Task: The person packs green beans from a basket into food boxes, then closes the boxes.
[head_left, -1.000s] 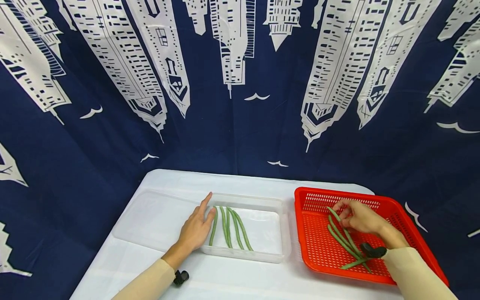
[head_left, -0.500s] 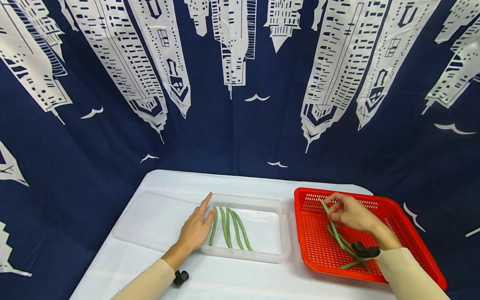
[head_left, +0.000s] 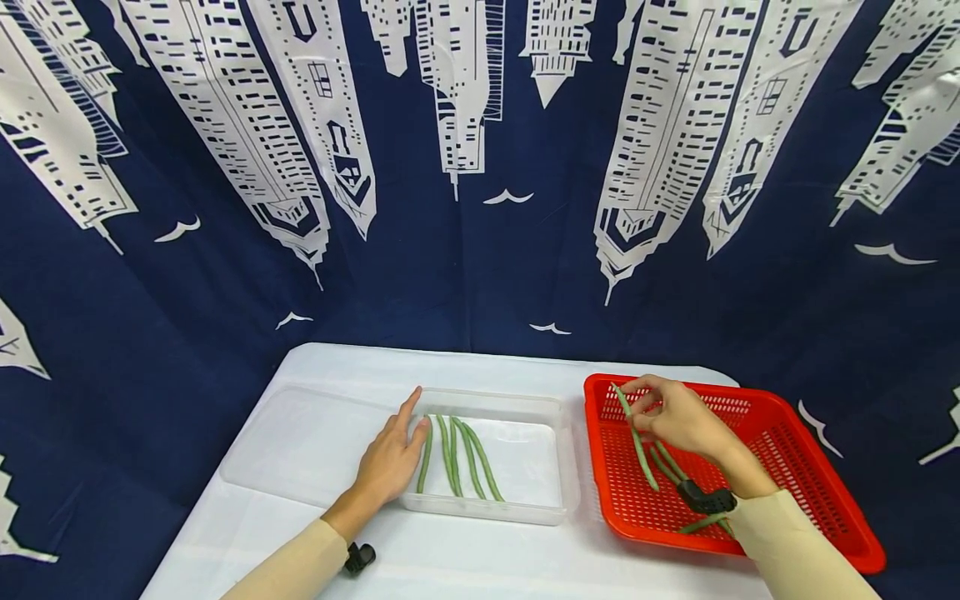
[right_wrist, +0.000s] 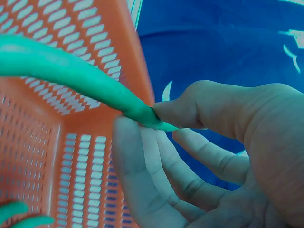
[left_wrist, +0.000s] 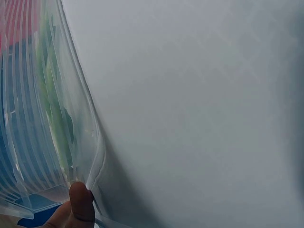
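Note:
My right hand pinches one green bean between thumb and fingertips, near its upper end. The bean hangs slanted over the left part of the red basket; the right wrist view shows the thumb pressing the bean against the fingers. Several more beans lie in the basket, partly hidden by my wrist. My left hand rests with extended fingers along the left end of a clear plastic container. Several green beans lie side by side in its left half. The left wrist view shows a fingertip at the container's wall.
A translucent lid lies flat on the white table, left of the container and partly under my left arm. Behind the table hangs a dark blue cloth printed with white buildings and birds.
My right hand has moved left and raised the bean away from the others in the basket. The left hand has stayed at the container's end.

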Demonstrator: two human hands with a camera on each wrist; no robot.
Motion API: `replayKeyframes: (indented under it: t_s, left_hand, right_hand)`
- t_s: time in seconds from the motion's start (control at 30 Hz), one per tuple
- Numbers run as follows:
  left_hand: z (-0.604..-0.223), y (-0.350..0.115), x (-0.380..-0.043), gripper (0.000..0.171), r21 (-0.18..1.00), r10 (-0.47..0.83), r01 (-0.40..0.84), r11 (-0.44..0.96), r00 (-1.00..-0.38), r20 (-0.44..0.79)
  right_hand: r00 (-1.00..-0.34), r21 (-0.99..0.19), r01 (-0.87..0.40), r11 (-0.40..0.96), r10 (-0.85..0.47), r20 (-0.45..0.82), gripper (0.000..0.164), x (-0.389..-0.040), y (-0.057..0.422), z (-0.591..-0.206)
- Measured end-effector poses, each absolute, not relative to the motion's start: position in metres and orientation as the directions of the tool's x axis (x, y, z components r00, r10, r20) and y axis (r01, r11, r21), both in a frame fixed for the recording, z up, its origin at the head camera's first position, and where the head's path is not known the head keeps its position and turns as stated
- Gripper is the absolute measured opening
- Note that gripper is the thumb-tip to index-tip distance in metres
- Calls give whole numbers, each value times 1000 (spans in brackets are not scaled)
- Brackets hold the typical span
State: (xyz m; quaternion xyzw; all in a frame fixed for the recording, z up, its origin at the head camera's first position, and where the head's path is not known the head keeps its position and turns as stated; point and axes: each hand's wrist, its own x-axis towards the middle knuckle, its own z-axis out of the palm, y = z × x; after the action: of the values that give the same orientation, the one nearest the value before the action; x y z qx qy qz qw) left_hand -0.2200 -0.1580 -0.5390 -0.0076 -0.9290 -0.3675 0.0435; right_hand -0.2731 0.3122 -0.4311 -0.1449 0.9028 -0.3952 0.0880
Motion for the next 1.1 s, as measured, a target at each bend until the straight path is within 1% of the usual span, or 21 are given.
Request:
replayKeyframes:
  t_s: [0.53,0.77,1.1]
  left_hand:
    - [-539,-157,-219,65,683,-21,39,729,-997,79]
    - [-539,-157,-219,64,684,-23,38,728,-997,80]
    - [-538,-157,-219,64,693,-25,33,720,-997,73]
  right_hand:
    - [-943,-774,-181,607,-332,-39,46,-260,261,-419]
    - [-939,-807,-191,559,-344,-16,47,-258,239,-421]
    - [-935,-802,-180,569,-351,-39,46,-257,217,-423]
